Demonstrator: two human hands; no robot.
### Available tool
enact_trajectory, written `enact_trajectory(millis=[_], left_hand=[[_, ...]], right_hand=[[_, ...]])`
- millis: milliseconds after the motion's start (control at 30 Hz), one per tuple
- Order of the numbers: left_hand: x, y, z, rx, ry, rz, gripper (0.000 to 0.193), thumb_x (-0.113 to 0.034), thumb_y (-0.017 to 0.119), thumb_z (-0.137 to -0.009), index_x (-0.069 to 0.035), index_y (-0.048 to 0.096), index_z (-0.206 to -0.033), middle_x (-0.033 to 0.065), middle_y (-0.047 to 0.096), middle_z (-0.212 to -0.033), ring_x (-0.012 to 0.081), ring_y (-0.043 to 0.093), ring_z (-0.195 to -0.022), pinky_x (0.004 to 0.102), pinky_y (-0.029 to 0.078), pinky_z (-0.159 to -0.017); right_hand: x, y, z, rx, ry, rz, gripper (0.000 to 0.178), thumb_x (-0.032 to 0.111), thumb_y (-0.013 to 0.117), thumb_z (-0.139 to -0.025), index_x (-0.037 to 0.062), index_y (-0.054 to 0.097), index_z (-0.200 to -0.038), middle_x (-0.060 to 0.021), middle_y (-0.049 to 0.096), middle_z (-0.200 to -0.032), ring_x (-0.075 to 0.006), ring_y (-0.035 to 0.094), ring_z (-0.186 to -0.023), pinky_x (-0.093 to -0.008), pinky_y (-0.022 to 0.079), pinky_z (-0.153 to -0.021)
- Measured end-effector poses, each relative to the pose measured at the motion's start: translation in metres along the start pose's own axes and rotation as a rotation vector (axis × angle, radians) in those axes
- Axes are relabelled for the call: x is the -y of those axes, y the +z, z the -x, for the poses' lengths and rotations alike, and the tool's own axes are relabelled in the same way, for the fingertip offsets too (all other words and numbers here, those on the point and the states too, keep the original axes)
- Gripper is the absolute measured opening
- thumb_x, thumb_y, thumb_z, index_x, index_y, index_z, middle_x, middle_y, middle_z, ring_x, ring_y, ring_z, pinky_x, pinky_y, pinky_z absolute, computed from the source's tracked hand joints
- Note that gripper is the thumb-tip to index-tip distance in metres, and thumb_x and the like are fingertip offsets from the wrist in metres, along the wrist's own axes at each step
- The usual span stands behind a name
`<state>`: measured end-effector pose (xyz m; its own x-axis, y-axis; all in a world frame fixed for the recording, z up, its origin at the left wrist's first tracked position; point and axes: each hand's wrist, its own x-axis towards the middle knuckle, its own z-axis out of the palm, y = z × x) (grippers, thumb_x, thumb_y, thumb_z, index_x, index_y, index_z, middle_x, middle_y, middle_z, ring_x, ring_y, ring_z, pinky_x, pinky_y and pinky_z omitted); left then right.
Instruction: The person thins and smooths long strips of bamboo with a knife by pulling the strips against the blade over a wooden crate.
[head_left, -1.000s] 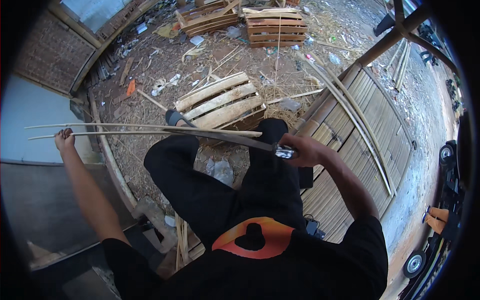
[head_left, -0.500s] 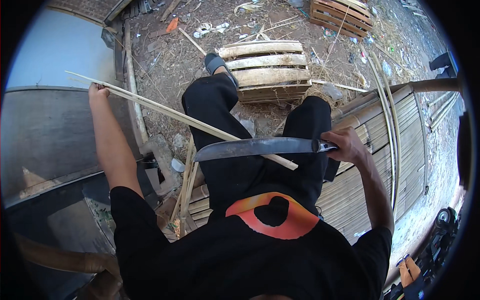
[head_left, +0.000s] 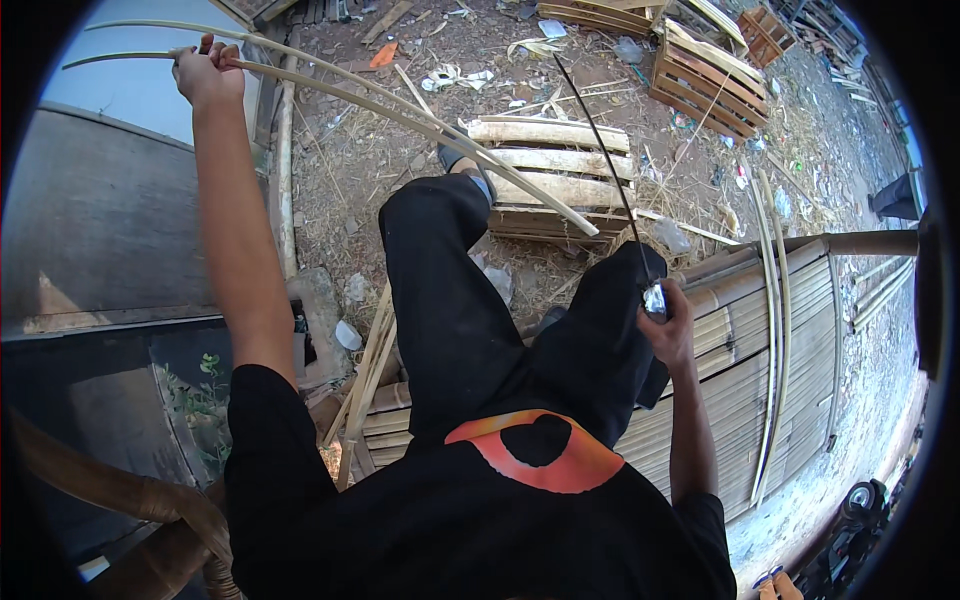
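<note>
Far out to the left, my left hand (head_left: 210, 72) is closed around pale split bamboo strips (head_left: 352, 98). Two strips spread apart past that hand and run close together toward their right end, which hangs over a slatted wooden crate (head_left: 590, 190). My right hand (head_left: 668, 325), above my right thigh, grips a machete (head_left: 609, 158) by its handle. The long dark blade points away from me and shows nearly edge-on. It is apart from the strips, a little right of their end.
Beneath me is a bamboo-slat bench (head_left: 720, 400), with long strips (head_left: 772, 330) lying across its right part. More strips (head_left: 368, 370) lean beside my left leg. Other wooden crates (head_left: 710, 85) stand farther off on littered ground. A dark panel wall (head_left: 110, 230) borders the left.
My left hand has moved farther away, carrying the strips, whose left ends now spread wider. My right hand has drawn slightly nearer; the machete has swung from crosswise to pointing away.
</note>
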<state>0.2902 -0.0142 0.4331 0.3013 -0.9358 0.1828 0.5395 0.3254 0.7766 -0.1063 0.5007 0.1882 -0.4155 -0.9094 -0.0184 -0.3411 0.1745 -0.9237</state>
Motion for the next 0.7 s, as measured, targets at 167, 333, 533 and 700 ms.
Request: enact_trajectory(millis=[167,333,533,700], left_hand=[[0.013,0.065,0.063,0.21,0.252,-0.063,0.013,-0.018,0.037,-0.104,-0.012,0.033,-0.115,0.014,0.051,-0.098,0.015,0.038,-0.058,0.0283,0.033,-0.049],[0.05,0.106,0.111,0.395,0.347,-0.096,0.024,-0.036,0.042,-0.106,-0.014,0.035,-0.108,0.013,0.055,-0.102,0.0131,0.04,-0.058,0.026,0.032,-0.05],[0.15,0.097,0.139,0.337,0.36,-0.176,0.027,-0.042,0.049,-0.103,-0.016,0.051,-0.099,-0.0018,0.061,-0.082,0.0043,0.044,-0.055,0.0196,0.032,-0.044],[0.201,0.087,0.149,0.428,0.398,-0.137,0.03,-0.044,0.048,-0.103,-0.015,0.047,-0.095,0.0006,0.063,-0.094,0.0039,0.041,-0.054,0.019,0.031,-0.043]], right_hand=[[-0.003,0.054,-0.007,0.013,0.074,-0.115,0.03,0.012,0.071,-0.074,0.0021,0.058,-0.1,-0.0006,0.058,-0.073,-0.0052,0.052,-0.066,-0.0238,0.044,-0.06],[-0.03,0.096,-0.028,0.1,0.085,-0.176,0.035,0.012,0.072,-0.074,0.0006,0.059,-0.104,-0.0045,0.06,-0.075,-0.0082,0.054,-0.067,-0.0257,0.046,-0.063],[-0.057,0.117,-0.054,0.187,0.159,-0.117,0.04,0.014,0.072,-0.071,0.0,0.059,-0.106,-0.0075,0.061,-0.076,-0.012,0.055,-0.068,-0.0284,0.047,-0.065],[-0.08,0.117,-0.059,0.196,0.244,-0.265,0.037,0.011,0.07,-0.07,-0.0006,0.058,-0.103,-0.0039,0.058,-0.078,-0.0097,0.052,-0.071,-0.0266,0.045,-0.066]])
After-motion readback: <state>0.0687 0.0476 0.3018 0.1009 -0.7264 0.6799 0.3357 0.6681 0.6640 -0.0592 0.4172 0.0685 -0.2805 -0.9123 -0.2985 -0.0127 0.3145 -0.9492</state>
